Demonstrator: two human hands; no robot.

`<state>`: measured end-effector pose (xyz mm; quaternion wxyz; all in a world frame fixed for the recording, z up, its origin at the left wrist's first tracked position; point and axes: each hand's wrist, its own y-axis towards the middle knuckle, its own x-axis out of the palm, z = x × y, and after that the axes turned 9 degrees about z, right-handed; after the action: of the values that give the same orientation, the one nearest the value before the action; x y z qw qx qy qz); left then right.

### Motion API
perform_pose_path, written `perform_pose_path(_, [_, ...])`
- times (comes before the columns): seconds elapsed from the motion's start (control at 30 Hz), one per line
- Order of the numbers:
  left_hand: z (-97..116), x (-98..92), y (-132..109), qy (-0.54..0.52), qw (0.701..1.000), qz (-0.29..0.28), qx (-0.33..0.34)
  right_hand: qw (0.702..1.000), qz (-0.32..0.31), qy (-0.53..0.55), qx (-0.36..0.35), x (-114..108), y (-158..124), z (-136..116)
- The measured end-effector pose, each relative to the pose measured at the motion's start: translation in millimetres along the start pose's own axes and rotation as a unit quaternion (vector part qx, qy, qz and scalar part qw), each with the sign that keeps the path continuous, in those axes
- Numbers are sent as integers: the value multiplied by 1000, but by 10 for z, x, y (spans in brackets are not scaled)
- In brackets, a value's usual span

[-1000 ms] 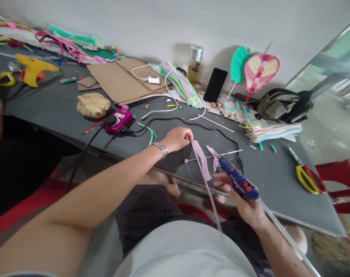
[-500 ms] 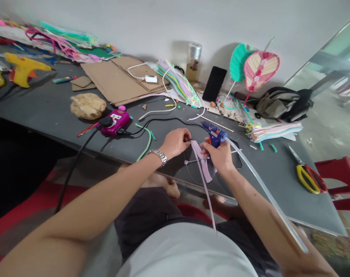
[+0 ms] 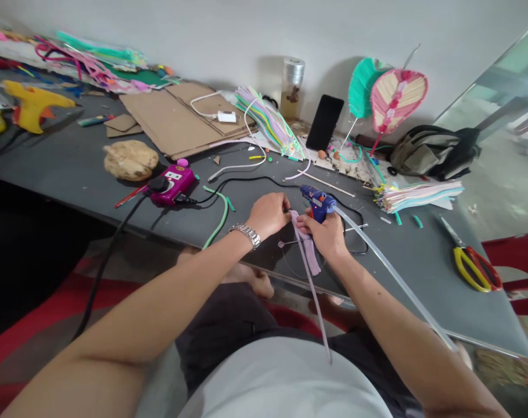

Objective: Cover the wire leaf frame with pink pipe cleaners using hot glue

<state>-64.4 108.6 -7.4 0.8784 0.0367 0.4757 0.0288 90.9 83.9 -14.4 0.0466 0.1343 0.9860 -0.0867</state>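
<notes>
My left hand (image 3: 268, 216), fingers pinched together, is at the top end of some lilac pipe cleaners (image 3: 311, 258) laid side by side on a thin wire frame (image 3: 290, 266). One long lilac pipe cleaner (image 3: 316, 310) hangs from there over the table edge towards my lap. A blue glue gun (image 3: 318, 200) is gripped in my right hand (image 3: 329, 237), its nozzle pointing up and left. From its back a long clear glue stick (image 3: 385, 264) extends over my right forearm. My right thumb and fingertips also touch the lilac pipe cleaners near their top. The exact pinch point is hidden.
A purple power adapter (image 3: 173, 184) and a tan lump (image 3: 130, 159) lie left. Cardboard (image 3: 163, 122), pipe cleaner bundles (image 3: 270, 122), a phone (image 3: 325, 122) and a bottle (image 3: 292, 87) stand behind. Scissors (image 3: 475, 267) lie right; a yellow glue gun (image 3: 32, 107) is far left.
My right hand and the blue glue gun have shifted slightly left, closer to my left hand. My right fingertips have moved up along the lilac pipe cleaners. My left hand stays at their top.
</notes>
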Motion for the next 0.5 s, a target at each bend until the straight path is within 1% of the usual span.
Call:
perform_pose_path(0.07, [-12, 14, -23, -9, 1000, 13, 4, 1000, -3, 0, -4, 1, 6, 12])
perform_pose_path(0.2, [-65, 64, -95, -44, 996, 69, 42, 1000, 2, 7, 2, 2, 14, 38])
perform_pose_path(0.27, [-88, 97, -126, -66, 993, 88, 53, 1000, 2, 10, 5, 0, 16, 47])
perform_pose_path(0.4, [-103, 142, -140, -90, 989, 96, 61, 1000, -4, 15, -2, -6, 20, 64])
perform_pose_path(0.5, [-103, 150, -125, -95, 989, 90, 72, 1000, -6, 17, -9, -9, 27, 85])
